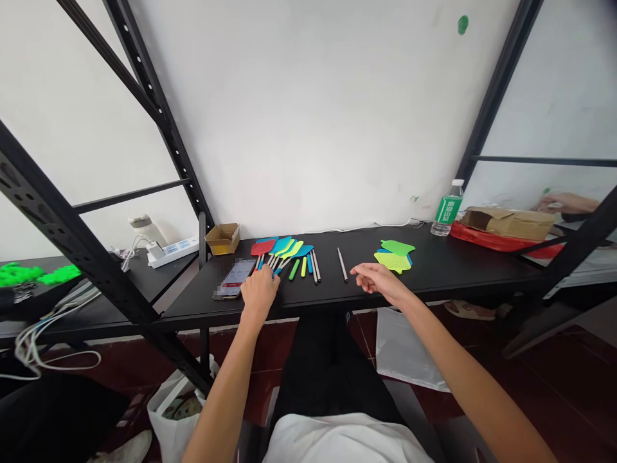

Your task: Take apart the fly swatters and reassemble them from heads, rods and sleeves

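My left hand [259, 290] is over the near ends of a pile of fly swatters [284, 247], its fingers curled at their handles; the fingertips are partly hidden. Red, blue and yellow-green heads point away from me, with silver rods. Beside the pile lie loose handles, among them a green one [294, 269], and silver rods [315, 266]. A single silver rod [342, 264] lies apart, left of my right hand [377, 280]. That hand hovers with loosely bent fingers and nothing in them. Behind it lie flat swatter heads, a green one [398, 247] and a yellow mesh one [393, 261].
A phone [235, 278] lies left of my left hand, near a small cardboard box [222, 239]. At the back right stand a water bottle [448, 209] and a carton [508, 222] on red plastic. Black shelf posts [161, 122] flank the black table [434, 280]. Another person's hand [571, 203] shows at right.
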Available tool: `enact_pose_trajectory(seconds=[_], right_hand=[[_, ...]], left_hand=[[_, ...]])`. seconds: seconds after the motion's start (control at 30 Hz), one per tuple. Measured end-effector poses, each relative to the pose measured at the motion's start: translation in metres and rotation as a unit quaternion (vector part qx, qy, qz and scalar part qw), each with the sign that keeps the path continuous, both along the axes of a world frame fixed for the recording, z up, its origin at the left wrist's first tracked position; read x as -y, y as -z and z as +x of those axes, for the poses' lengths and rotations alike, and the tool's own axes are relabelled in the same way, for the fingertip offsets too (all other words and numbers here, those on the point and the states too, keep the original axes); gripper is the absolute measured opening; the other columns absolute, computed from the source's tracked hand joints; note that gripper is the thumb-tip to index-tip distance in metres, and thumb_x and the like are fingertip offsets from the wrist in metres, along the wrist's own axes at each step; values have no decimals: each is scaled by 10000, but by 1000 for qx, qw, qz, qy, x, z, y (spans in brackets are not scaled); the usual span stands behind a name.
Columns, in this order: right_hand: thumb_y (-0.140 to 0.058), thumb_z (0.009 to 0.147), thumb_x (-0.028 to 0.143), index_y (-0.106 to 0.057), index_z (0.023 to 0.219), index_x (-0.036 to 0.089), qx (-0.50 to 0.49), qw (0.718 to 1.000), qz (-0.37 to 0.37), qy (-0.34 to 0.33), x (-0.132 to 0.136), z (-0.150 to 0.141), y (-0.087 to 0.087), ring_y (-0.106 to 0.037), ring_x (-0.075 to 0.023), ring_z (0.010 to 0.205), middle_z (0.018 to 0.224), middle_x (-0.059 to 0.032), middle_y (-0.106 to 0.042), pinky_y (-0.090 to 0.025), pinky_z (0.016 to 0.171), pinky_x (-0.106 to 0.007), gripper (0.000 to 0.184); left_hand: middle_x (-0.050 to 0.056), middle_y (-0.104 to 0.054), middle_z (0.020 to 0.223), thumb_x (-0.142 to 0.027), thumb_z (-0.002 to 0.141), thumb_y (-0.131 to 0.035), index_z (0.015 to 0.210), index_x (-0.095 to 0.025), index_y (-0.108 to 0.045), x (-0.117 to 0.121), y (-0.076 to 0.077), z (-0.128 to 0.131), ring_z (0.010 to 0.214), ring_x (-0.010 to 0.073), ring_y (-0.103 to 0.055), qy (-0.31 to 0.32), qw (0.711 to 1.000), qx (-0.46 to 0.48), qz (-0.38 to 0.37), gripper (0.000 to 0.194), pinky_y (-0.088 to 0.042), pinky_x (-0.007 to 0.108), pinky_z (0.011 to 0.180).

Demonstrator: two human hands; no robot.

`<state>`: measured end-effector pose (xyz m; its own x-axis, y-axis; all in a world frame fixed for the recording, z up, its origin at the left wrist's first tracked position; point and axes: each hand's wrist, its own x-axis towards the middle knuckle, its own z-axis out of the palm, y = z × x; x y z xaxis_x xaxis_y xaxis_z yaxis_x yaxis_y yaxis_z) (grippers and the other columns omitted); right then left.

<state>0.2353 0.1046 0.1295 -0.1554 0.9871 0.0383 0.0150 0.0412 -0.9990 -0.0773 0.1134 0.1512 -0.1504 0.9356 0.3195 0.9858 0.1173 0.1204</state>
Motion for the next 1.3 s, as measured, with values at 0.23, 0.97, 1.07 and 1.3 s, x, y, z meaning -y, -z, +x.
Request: enact_pose_trajectory(seconds=[0.23,0.97,1.07,1.3], right_hand=[[-685,786,466,-732,842,180,4,1000,2,5,3,-3,-3,-513,-94,499,666,-23,-648,-332,435,-212,295],[-519,884,617,-433,458,227,-109,990,9,-94,33,-25,-32,-331,-126,424,414,15,-331,-273,470,-295,584],[-532,882,569,-400,448,234,-145,986,-14,-80,33,-24,-33,-270,-122,433,423,26,-266,-255,473,-298,564],[-552,874,492,-404,452,238,-188,976,-50,-100,32,-23,-30,-281,-134,456,445,27,-242,-251,493,-303,514]], left_hand=[[124,-703,912,-317,992,-363,1206,-194,-508,8,-10,12,847,305,-679,51,997,29,52,287,-421,319,693],[26,-671,895,-488,943,-528,1107,-236,-610,56,-38,55,752,160,-582,428,872,220,90,311,-429,250,682],[23,-665,859,-501,941,-533,1042,-224,-640,53,-38,49,700,147,-553,410,878,213,126,314,-429,254,683],[39,-659,855,-465,983,-470,1012,-212,-645,50,-36,48,745,163,-567,410,875,168,197,309,-413,264,701]])
